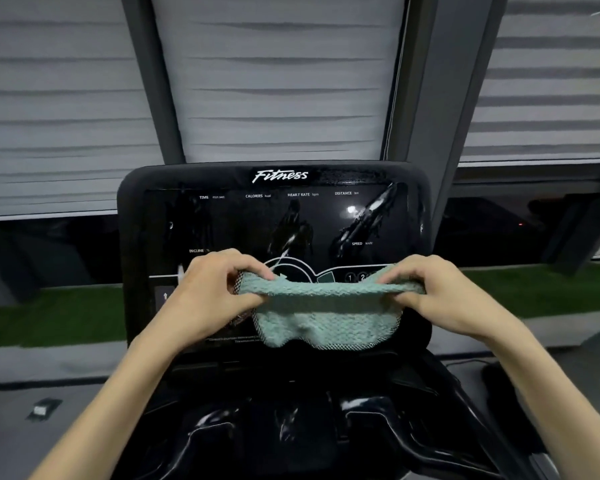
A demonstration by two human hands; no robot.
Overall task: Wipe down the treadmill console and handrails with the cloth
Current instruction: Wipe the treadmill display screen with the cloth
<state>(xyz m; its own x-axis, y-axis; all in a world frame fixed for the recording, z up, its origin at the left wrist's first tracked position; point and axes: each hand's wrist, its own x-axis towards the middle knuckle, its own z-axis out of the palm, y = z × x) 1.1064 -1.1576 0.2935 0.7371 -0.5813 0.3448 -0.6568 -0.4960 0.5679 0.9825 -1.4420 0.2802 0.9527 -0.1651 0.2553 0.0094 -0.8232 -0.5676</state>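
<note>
A pale green textured cloth (pixel 323 306) is stretched between both hands in front of the lower half of the black treadmill console (pixel 222 216). My left hand (pixel 208 289) pinches the cloth's left end. At the right end, my right hand (pixel 440 292) grips it with curled fingers. The cloth sags in the middle and hides part of the console's buttons. The glossy screen shows labels such as TIME, CALORIES and SPEED, with smears on it. Black glossy handrails (pixel 378 420) curve below the console.
Windows with grey blinds (pixel 281 81) fill the wall behind the console. A dark sill and a strip of green turf (pixel 541 289) run at the sides. Grey floor lies on both sides, with a small object (pixel 42 408) at the lower left.
</note>
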